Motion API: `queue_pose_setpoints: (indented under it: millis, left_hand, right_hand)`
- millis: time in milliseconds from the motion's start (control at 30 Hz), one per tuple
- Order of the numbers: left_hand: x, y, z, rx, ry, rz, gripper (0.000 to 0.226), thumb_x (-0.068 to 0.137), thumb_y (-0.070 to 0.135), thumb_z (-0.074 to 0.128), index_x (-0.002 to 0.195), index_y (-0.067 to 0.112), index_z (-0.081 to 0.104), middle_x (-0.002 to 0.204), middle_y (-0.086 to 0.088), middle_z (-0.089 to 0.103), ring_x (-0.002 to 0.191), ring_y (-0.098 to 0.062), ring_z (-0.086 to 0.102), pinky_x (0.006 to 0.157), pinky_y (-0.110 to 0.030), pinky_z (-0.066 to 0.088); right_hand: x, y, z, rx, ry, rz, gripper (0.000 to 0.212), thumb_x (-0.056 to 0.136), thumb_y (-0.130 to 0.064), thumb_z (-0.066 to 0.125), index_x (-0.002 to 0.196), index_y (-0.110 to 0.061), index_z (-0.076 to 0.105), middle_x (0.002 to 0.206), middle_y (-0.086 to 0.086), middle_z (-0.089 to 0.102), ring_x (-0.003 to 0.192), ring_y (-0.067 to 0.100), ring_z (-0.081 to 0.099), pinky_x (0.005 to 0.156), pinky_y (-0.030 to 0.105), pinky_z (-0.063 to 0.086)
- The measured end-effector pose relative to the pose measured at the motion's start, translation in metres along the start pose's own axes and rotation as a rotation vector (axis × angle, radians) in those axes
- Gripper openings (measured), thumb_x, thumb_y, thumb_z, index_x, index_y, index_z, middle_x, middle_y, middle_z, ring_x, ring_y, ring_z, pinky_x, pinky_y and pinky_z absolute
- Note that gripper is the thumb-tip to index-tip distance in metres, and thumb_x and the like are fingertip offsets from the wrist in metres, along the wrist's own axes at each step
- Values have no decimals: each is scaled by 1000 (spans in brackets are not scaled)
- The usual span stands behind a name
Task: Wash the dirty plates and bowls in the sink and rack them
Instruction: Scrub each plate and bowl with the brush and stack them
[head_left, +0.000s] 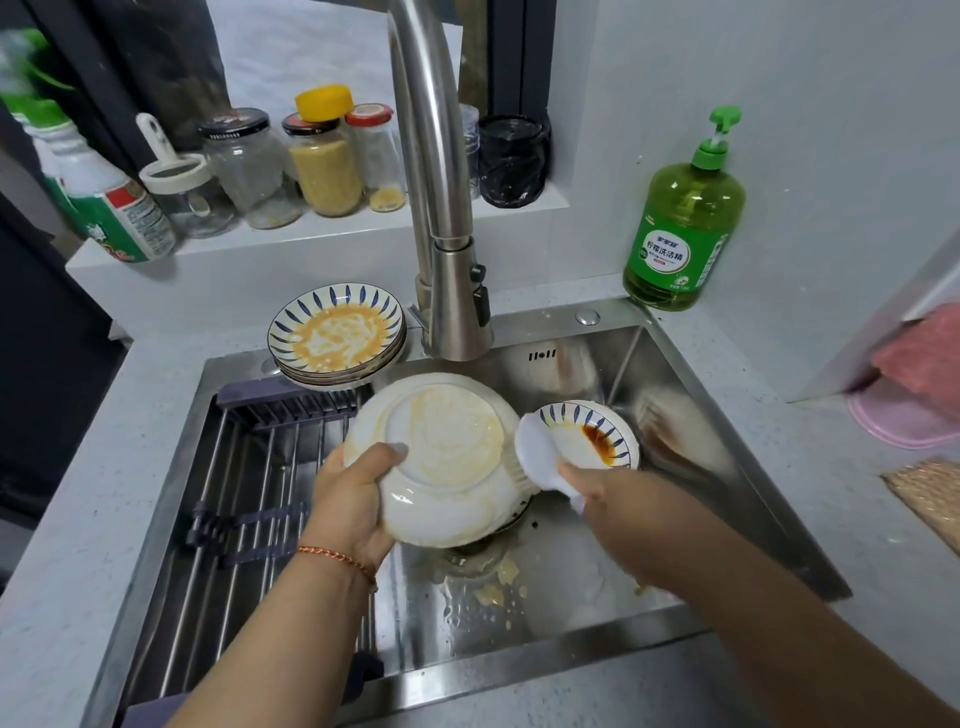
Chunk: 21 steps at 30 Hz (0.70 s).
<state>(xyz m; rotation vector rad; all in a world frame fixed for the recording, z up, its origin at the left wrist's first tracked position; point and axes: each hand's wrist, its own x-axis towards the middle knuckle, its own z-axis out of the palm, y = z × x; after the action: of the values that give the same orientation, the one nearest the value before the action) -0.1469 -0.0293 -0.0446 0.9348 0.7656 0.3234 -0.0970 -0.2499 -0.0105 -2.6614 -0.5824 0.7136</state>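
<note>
You are looking down into a stainless steel sink (691, 525) set in a pale speckled bench (67, 566). Your left hand (349, 503) holds a white plate (441, 457) over the basin, underside up and smeared with yellow residue; the thumb lies curled on the base and the fingers wrap under the rim, so this grip is clamped on the plate. Your right hand (597, 491) grips the handle of a white dish brush (537, 449), whose head touches the plate's right edge. Just behind the brush, a blue-patterned bowl (592, 435) with a reddish-brown sauce stain sits in the basin. A stack of blue-patterned plates (336, 335), the top one coated in yellow sauce, rests on the sink's back left corner beside the faucet (441, 208). A drying rack (249, 493) of metal bars spans the sink's left half. A green bottle of dish soap (683, 228) stands on the bench at the back right. Jars (291, 166) line the ledge behind.
</note>
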Motion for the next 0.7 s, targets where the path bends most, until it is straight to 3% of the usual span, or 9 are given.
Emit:
queue_pose_setpoints:
  millis: [133,267,333,400,500,633,700]
  left_hand:
    - [-6,-9,14,-6,97,5,25,83,-11,58,93,11,57,87,-10,64,77,-27,61,75,-47,53]
    - [-9,-19,23,-4,154,-16,27,81,-9,62,98,10,57,88,-10,63,76,-27,63,73,-46,55]
    - [-9,-20,25,5,180,-36,25,80,-8,64,94,11,56,87,-11,63,75,-28,63,75,-51,55]
    - [-8,-21,25,9,179,-60,32,78,-7,66,106,6,57,91,-14,64,76,-30,64,76,-55,55]
    - [-9,-23,26,-10,160,-90,42,78,-10,64,117,2,54,97,-16,64,80,-31,64,75,-52,56]
    - [-13,-22,23,-18,82,-94,40,79,-14,61,116,1,57,103,-18,67,89,-32,66,72,-44,57]
    - [-16,-21,21,-7,55,-87,38,79,-14,61,112,5,58,103,-17,67,91,-32,66,76,-48,57]
  right_hand:
    - [-23,-17,25,-137,142,-83,55,100,-21,32,148,-41,16,95,-6,58,78,13,46,68,26,38]
    - [-30,-24,35,-139,127,-97,66,97,-19,36,149,-43,2,67,-10,36,72,13,46,62,27,37]
    - [-30,-17,36,-113,105,-94,69,97,-19,37,149,-43,-1,66,-10,37,71,12,48,63,28,42]
    - [-32,-14,38,-120,105,-104,70,97,-19,37,149,-42,-3,71,-10,41,72,12,51,66,29,45]
    - [-23,-1,37,-163,170,-44,64,99,-20,34,149,-42,1,80,-7,48,73,14,51,68,31,45]
    - [2,25,26,-188,163,115,54,99,-22,31,149,-39,18,77,-4,41,68,14,43,67,28,39]
    - [7,32,24,-139,181,142,49,97,-21,31,144,-35,28,79,-4,49,65,16,47,62,30,41]
